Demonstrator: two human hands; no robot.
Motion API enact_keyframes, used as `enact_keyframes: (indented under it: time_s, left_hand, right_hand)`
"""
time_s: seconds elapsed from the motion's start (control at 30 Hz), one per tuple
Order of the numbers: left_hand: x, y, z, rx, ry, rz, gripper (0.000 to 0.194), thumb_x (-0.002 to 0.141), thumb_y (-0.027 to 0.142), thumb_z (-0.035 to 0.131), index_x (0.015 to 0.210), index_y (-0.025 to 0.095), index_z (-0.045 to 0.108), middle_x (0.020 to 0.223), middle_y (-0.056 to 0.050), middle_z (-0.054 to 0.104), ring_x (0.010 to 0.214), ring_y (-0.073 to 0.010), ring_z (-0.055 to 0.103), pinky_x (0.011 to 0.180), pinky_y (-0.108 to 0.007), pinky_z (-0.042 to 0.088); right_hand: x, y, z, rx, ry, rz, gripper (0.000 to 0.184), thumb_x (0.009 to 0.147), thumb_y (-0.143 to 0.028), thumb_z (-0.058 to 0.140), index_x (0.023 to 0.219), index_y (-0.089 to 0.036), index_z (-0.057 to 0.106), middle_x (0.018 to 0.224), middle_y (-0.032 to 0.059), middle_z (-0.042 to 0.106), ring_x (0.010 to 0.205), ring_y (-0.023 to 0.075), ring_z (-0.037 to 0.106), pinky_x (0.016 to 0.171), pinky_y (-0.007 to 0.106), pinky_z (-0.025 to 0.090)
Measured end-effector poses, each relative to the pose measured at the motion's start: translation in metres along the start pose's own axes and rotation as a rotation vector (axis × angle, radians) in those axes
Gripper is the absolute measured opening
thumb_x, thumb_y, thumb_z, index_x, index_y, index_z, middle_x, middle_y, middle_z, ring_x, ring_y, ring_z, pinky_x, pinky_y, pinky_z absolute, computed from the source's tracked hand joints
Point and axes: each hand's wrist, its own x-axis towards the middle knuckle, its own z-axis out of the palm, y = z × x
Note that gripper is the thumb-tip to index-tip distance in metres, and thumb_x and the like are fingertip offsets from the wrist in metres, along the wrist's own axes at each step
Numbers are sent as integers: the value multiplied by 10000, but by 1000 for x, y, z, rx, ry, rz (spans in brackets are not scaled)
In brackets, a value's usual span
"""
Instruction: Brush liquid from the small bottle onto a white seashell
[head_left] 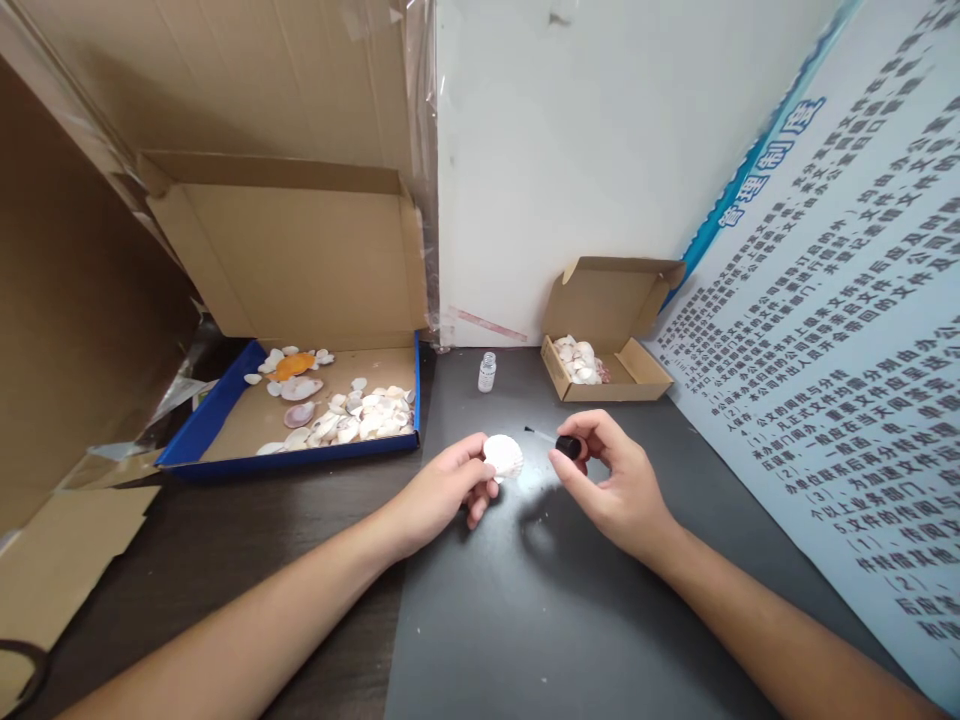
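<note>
A white ribbed scallop shell (503,455) is pinched between the thumb and fingers of my left hand (457,478), above the dark mat. My right hand (606,475) grips the black cap of a small brush applicator (568,446). Its thin clear stem points left toward the shell, and the dark brush tip stays a short gap away from it. Beyond both hands, a small clear glass bottle (487,372) with a white label stands upright with no cap on.
An open blue-sided box (180,430) at left holds many loose shells and an orange one (291,366). At back right, a small open cardboard box (649,372) contains white shells. A white panel (555,150) and a printed board (847,330) enclose the mat.
</note>
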Motion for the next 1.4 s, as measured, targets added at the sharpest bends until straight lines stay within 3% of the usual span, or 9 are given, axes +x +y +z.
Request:
enact_keyframes:
  time_s: [0.17, 0.3, 0.43, 0.6, 0.73, 0.87, 1.03, 1.2, 1.4]
  left_hand:
    - [0, -1, 0, -9, 14, 3, 124, 791, 295, 514, 819, 183, 470, 670, 38, 517, 459, -61, 428, 456, -202, 380]
    - [0, 0, 0, -8, 14, 0, 122, 793, 296, 507, 822, 184, 468, 662, 41, 513, 456, -61, 422, 454, -199, 371]
    - [0, 1, 0, -1, 5, 1, 95, 785, 264, 505, 823, 185, 467, 664, 42, 507, 466, -61, 419, 461, -194, 366]
    - [0, 2, 0, 13, -6, 8, 96, 785, 267, 499, 827, 183, 477, 658, 40, 506, 464, -62, 420, 467, -197, 367]
    - [-1, 3, 1, 20, -2, 6, 102, 786, 270, 507, 832, 183, 479, 660, 39, 506, 475, -65, 425, 470, -196, 368]
    - [-2, 2, 1, 17, -6, 1, 96, 786, 262, 504, 835, 183, 482, 661, 39, 505, 477, -66, 425, 474, -196, 370]
    - [-2, 1, 1, 12, -9, 7, 114, 786, 284, 525, 821, 188, 476, 654, 39, 502, 478, -69, 420, 467, -199, 363]
    - [-1, 0, 0, 10, -16, 9, 102, 792, 272, 510, 837, 185, 480, 655, 41, 505, 469, -65, 419, 470, -199, 365]
    - [0, 0, 0, 10, -20, 11, 98, 794, 270, 511, 822, 185, 470, 662, 43, 513, 463, -62, 431, 464, -197, 373]
  right_hand:
    - [0, -1, 1, 27, -62, -24, 122, 851, -210, 600, 944, -221, 521, 740, -23, 517, 600, 119, 487, 590, 260, 441]
    - [0, 0, 1, 19, -3, 25, 124, 861, -215, 593, 954, -223, 512, 714, -34, 498, 584, 117, 471, 575, 254, 431]
    - [-1, 1, 2, 46, -80, -2, 133, 862, -227, 602, 964, -223, 518, 731, -29, 510, 607, 120, 495, 598, 257, 445]
    - [-1, 1, 1, 21, -10, 10, 115, 862, -227, 594, 946, -216, 516, 725, -25, 508, 588, 117, 476, 573, 255, 434]
    - [-1, 0, 0, 35, -96, -14, 117, 852, -236, 603, 935, -215, 523, 721, -17, 532, 594, 126, 500, 578, 263, 447]
    - [0, -1, 1, -13, -28, 9, 108, 851, -234, 602, 920, -218, 520, 692, -28, 512, 572, 122, 477, 565, 262, 430]
    - [0, -1, 2, 27, -80, -18, 113, 856, -242, 601, 935, -222, 523, 693, -31, 514, 579, 123, 494, 576, 262, 439]
    - [1, -1, 2, -24, 24, 38, 113, 854, -243, 610, 918, -218, 520, 678, -38, 486, 559, 114, 462, 555, 254, 420]
    - [1, -1, 1, 4, -75, 13, 116, 854, -246, 606, 931, -217, 524, 684, -33, 492, 570, 119, 487, 556, 254, 433]
